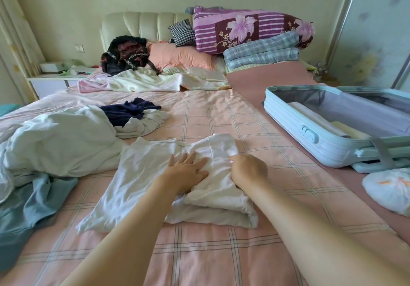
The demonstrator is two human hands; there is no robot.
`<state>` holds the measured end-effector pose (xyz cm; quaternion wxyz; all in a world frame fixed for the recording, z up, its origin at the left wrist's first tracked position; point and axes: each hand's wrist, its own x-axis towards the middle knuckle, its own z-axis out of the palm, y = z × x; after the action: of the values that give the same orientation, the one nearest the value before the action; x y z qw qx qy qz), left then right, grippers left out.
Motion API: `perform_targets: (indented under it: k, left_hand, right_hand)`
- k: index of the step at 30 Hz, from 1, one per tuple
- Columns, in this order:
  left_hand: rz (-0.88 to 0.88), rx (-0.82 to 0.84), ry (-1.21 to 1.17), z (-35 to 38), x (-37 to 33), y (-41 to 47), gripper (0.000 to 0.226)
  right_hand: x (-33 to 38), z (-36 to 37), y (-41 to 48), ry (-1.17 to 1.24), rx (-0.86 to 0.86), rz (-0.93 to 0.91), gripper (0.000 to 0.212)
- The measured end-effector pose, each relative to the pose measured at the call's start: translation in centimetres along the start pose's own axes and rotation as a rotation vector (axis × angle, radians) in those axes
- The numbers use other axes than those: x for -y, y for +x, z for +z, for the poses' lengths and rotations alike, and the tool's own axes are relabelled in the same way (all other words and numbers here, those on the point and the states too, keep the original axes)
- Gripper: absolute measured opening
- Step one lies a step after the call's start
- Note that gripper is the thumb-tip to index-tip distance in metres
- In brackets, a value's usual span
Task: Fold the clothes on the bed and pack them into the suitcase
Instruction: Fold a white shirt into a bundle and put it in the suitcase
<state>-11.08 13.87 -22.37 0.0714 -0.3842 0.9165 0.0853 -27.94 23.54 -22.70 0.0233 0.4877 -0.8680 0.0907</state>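
A white garment (pixel 137 174) lies partly folded on the pink checked bed (pixel 210 252), its right side doubled over into a thick strip. My left hand (pixel 188 172) presses flat on the fold with straight fingers. My right hand (pixel 248 170) has its fingers curled and pinches the fold's edge. A light blue suitcase (pixel 295 134) lies open at the right with pale folded items inside. Unfolded clothes wait at the left: a white heap (pixel 57 139), a navy piece (pixel 128 111) and a blue-grey one (pixel 26 214).
A black backpack (pixel 124 54), pillows and stacked quilts (pixel 248 30) fill the head of the bed. A crumpled pale blanket (pixel 155 81) lies across it. A white plastic bag (pixel 388 188) sits below the suitcase. A nightstand (pixel 51 79) stands far left.
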Motion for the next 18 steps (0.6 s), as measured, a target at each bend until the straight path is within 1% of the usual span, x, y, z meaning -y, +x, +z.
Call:
perform_targets:
  k: [2,3,4,5,7,8,9,10,11,12,13,16,17,18]
  left_hand:
    - [-0.032,0.021,0.041,0.0,0.1,0.1,0.056]
    - [-0.041,0.007,0.062,-0.2,-0.1,0.1,0.055]
    - [-0.028,-0.026,0.085,-0.5,-0.4,0.1,0.052]
    - [-0.012,-0.065,0.080,-0.8,-0.6,0.1,0.048]
    - [0.021,-0.109,0.002,-1.3,-1.3,-0.9,0.042]
    - [0.055,-0.114,-0.045,-1.1,-1.7,-1.5,0.045]
    - [0.083,-0.099,-0.093,-0.6,-1.8,-2.4,0.055]
    - [0.131,-0.100,-0.062,0.1,-1.7,-3.2,0.065]
    - [0.137,-0.103,-0.035,1.0,-1.4,-4.0,0.069]
    - [0.124,-0.115,0.013,1.8,-0.9,-4.8,0.065]
    - [0.113,-0.108,0.025,2.2,-0.5,-5.6,0.065]
    - [0.143,-0.142,0.081,2.6,0.2,-7.6,0.079]
    - [0.141,-0.147,0.086,2.5,0.6,-8.1,0.080]
    - [0.137,-0.158,0.078,2.2,1.0,-8.6,0.076]
  right_hand:
    - [0.6,-0.1,-0.1,-0.178,-0.016,-0.059,0.033]
    - [1.0,-0.2,-0.1,-0.203,-0.053,-0.116,0.033]
    - [1.2,-0.4,-0.3,-0.168,-0.086,-0.196,0.035]
    - [1.5,-0.6,-0.5,-0.094,-0.082,-0.284,0.037]
    - [1.9,-0.8,-1.7,0.101,0.031,-0.419,0.042]
    - [2.1,-0.7,-2.6,0.183,0.107,-0.448,0.044]
    - [2.2,-0.5,-3.5,0.222,0.164,-0.461,0.047]
    - [2.2,-0.2,-4.2,0.201,0.205,-0.462,0.052]
    - [2.2,0.1,-4.9,0.138,0.234,-0.454,0.057]
    - [2.2,0.4,-5.4,0.070,0.252,-0.442,0.061]
    - [2.3,0.7,-5.7,0.015,0.252,-0.432,0.063]
    - [3.1,0.8,-6.5,-0.078,0.202,-0.396,0.071]
    - [3.5,0.6,-6.8,-0.078,0.184,-0.391,0.072]
    - [3.9,0.5,-7.0,-0.064,0.172,-0.399,0.068]
